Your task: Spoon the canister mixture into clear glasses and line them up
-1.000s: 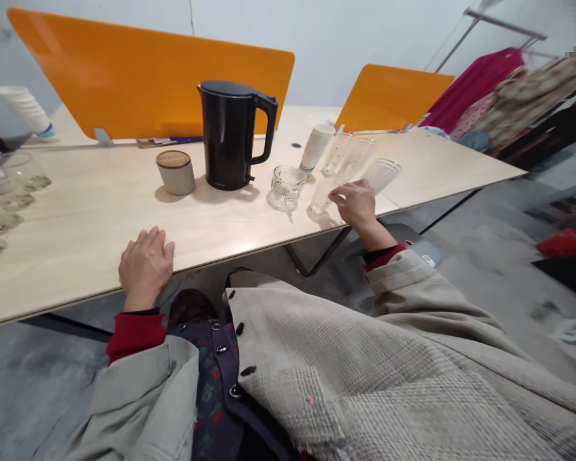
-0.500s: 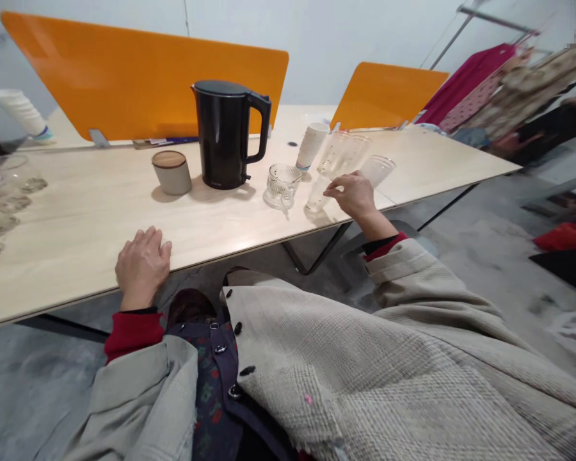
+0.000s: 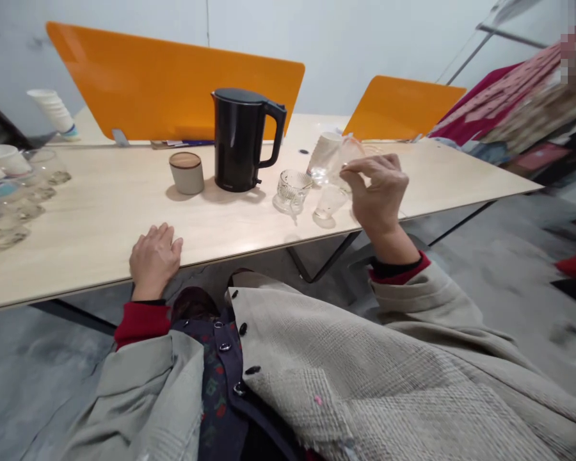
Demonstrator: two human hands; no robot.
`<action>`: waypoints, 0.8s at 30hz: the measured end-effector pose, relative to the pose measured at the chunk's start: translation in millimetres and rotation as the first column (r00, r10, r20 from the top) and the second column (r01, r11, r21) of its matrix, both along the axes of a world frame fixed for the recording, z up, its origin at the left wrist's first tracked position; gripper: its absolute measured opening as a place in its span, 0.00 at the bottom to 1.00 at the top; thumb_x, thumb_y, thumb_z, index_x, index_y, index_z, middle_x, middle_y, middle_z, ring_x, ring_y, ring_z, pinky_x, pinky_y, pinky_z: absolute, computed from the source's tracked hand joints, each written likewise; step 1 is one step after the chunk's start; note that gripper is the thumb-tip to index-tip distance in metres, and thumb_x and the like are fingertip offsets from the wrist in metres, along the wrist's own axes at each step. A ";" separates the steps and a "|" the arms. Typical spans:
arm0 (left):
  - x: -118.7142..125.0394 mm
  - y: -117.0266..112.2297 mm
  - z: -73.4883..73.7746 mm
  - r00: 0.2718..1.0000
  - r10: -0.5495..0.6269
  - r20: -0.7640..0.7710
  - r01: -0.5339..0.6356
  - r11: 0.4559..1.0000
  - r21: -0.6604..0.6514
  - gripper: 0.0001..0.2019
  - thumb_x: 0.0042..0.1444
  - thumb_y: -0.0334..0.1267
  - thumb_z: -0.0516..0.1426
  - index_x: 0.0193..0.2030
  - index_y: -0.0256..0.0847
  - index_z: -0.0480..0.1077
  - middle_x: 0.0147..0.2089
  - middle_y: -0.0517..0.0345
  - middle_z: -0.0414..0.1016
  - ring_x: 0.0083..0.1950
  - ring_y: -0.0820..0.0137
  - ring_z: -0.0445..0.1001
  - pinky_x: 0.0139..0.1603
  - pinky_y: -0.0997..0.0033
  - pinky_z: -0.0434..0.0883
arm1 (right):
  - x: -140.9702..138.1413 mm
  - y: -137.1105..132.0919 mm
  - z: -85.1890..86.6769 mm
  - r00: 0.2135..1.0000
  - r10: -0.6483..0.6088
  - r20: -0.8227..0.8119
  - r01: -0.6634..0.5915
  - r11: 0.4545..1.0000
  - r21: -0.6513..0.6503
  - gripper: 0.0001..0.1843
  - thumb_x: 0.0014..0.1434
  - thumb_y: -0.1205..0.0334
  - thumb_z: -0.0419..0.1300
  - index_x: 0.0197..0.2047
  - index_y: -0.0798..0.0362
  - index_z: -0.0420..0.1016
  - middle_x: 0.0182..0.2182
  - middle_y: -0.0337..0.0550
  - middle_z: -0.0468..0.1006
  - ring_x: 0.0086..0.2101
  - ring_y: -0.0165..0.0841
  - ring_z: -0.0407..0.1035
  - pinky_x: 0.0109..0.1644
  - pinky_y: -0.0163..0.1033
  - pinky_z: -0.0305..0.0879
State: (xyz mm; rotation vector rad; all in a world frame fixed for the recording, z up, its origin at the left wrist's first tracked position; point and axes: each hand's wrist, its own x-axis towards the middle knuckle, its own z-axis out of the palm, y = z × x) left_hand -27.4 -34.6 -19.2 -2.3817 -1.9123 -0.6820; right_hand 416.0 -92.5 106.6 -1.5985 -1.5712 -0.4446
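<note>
My left hand (image 3: 156, 259) lies flat on the table near its front edge, fingers stretched out, holding nothing. My right hand (image 3: 379, 192) is raised over the table with thumb and fingers pinched on a clear plastic cup (image 3: 327, 165), blurred and tilted to the left. Below it a clear cup (image 3: 330, 203) stands on the table. To its left is a ribbed glass bowl (image 3: 294, 189) with something thin sticking out. Partly behind the held cup is a stack of white paper cups (image 3: 322, 148). More clear cups (image 3: 352, 150) are partly hidden by my right hand.
On the wooden table (image 3: 240, 224) stand a black electric kettle (image 3: 240, 141) and a grey canister (image 3: 187, 176) with a wooden lid. Orange dividers (image 3: 173, 83) line the back. Clear and paper cups (image 3: 9, 163) crowd the left end. Clothes (image 3: 504, 102) hang at the right.
My right hand has risen from beside the clear cups, with a clear plastic cup in its pinch. My left hand stays flat on the table. The view has shifted a little left.
</note>
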 end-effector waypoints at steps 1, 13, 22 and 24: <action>0.3 -0.4 -0.2 1.000 0.003 0.004 -0.002 1.000 -0.001 0.26 0.73 0.46 0.47 0.69 0.41 0.74 0.78 0.44 0.70 0.81 0.48 0.64 0.81 0.41 0.60 | -19.9 1.4 0.3 0.997 0.082 -0.013 -0.083 0.996 -0.024 0.11 0.73 0.54 0.60 0.41 0.42 0.83 0.45 0.45 0.85 0.54 0.49 0.75 0.67 0.61 0.66; 3.9 -3.4 0.6 1.000 0.014 -0.014 -0.014 1.000 -0.003 0.26 0.73 0.44 0.48 0.69 0.38 0.75 0.77 0.43 0.71 0.80 0.49 0.66 0.80 0.44 0.61 | -215.3 108.9 -54.3 0.797 0.604 -0.013 -0.576 0.753 -0.320 0.11 0.71 0.66 0.62 0.38 0.49 0.85 0.44 0.48 0.86 0.51 0.45 0.70 0.58 0.49 0.68; 4.4 -4.2 -0.6 1.000 0.010 0.005 -0.010 1.000 0.000 0.25 0.73 0.44 0.49 0.69 0.38 0.75 0.77 0.43 0.71 0.80 0.47 0.66 0.79 0.41 0.62 | -239.5 129.6 -70.4 0.776 0.630 0.022 -0.562 0.707 -0.428 0.13 0.72 0.67 0.60 0.40 0.51 0.86 0.45 0.50 0.87 0.50 0.44 0.69 0.58 0.48 0.67; 4.2 -4.2 -0.6 1.000 0.005 0.001 -0.005 1.000 -0.002 0.25 0.74 0.44 0.48 0.69 0.38 0.75 0.77 0.42 0.71 0.80 0.47 0.65 0.79 0.41 0.62 | -239.4 130.2 -72.4 0.772 0.636 0.010 -0.572 0.700 -0.427 0.13 0.72 0.66 0.60 0.41 0.51 0.87 0.46 0.50 0.87 0.50 0.45 0.69 0.59 0.49 0.67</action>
